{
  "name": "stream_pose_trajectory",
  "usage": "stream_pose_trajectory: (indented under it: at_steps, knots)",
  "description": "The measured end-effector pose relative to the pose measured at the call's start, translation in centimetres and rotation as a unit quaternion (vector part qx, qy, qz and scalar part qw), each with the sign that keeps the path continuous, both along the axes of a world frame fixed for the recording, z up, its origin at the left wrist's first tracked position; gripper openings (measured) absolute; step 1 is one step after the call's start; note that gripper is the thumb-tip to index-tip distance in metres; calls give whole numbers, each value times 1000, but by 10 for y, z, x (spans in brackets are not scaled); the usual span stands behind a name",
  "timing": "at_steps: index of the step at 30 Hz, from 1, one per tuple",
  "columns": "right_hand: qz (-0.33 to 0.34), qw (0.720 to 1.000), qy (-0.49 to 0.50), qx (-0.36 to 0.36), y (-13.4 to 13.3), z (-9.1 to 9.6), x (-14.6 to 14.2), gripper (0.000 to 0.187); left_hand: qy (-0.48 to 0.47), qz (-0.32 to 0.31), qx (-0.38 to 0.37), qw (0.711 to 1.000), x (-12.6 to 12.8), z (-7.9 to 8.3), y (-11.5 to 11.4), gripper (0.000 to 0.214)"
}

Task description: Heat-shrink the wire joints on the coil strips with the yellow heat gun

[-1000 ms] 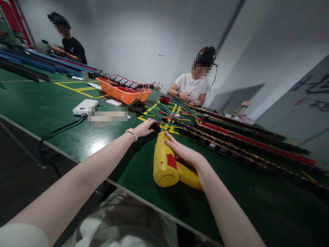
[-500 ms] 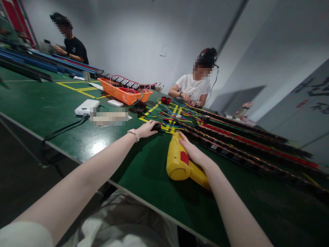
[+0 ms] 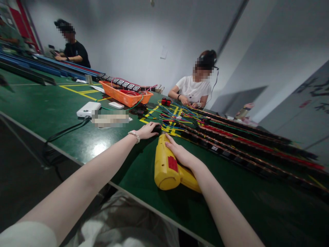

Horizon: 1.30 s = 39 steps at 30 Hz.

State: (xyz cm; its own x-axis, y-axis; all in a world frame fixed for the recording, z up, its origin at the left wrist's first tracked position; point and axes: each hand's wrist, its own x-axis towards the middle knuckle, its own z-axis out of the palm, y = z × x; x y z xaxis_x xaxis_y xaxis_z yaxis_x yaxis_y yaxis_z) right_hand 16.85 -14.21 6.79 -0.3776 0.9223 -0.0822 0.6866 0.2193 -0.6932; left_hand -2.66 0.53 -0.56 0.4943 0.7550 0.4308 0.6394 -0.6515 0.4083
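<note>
A yellow plastic heat gun with a red rectangular patch (image 3: 164, 173) is held over the near part of the green tabletop (image 3: 138, 168), its narrow end pointed toward the wires and the left hand. Its barrel is clasped by the right hand (image 3: 181, 152), with the fingers laid along the side near the nozzle; whether its underside is touched by the table cannot be told. A small black piece (image 3: 157, 128) is pinched by the left hand (image 3: 147, 130), just beside the nozzle; its shape is mostly hidden by the fingers. Beyond both hands, a tangle of thin multicoloured wires (image 3: 180, 118) is spread over yellow tape lines, and long black strips with copper-coloured edges (image 3: 231, 152) are laid out to the right. An orange plastic basket (image 3: 113, 93) is set farther left.
</note>
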Motion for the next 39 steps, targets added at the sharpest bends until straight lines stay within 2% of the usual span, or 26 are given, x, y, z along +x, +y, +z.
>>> stream_pose_trajectory:
  at_steps: [8, 16, 24, 27, 33, 39]
  knots:
    - [-7, 999, 7, -39, 3, 2, 6, 73, -15, -14, 15, 1000, 0, -1, 0, 59]
    - [-12, 997, 16, -74, 9, 4, 34, 70, -1, -56, -63, 996, -15, 4, 6, 79]
    - [-30, 991, 11, -130, 10, 10, 59, 73, 5, -63, -79, 995, -23, 8, 6, 80]
    - [-53, 993, 9, -107, 3, 9, 61, 69, 17, -45, -74, 996, -21, 9, 4, 78]
    - [-77, 997, 6, -5, -1, -3, 57, 64, 48, -10, -67, 997, -16, 8, 3, 75]
    - [-83, 997, -1, 0, 1, -4, 41, 66, 74, 13, -55, 996, -13, 10, -2, 72]
